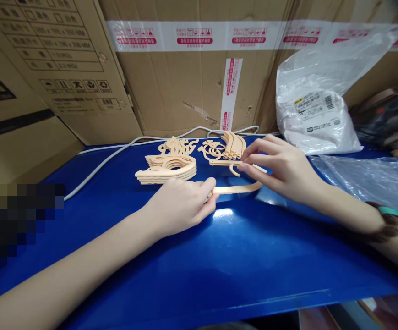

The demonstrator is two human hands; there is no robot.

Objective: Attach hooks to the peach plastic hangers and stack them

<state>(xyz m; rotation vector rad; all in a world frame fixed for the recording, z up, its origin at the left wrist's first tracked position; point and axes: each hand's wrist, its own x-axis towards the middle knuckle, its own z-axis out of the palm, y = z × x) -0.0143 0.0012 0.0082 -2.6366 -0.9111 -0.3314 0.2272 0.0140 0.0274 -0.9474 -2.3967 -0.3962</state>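
My left hand [188, 201] is closed, pinching one end of a beige plastic hanger arm [236, 189]. The strip runs to the right and bends up at its far end. Just beyond it, my right hand [279, 167] has thumb and fingertips together at a small beige hanger hook [233, 170]; the fingers partly hide it. Behind the hook, another beige hanger arm [221, 162] lies on the table. To the left sits a neat stack of folded hanger pieces [167, 174]. Loose hooks [178, 145] lie in a heap behind that stack.
More ring-ended hooks [212, 150] and a bundle of hanger arms [233, 145] are at the back of the blue table [199, 275]. A white cable [109, 160] runs behind. Cardboard boxes [185, 87] wall the back and left. A white plastic bag [317, 110] and clear film [373, 178] lie right.
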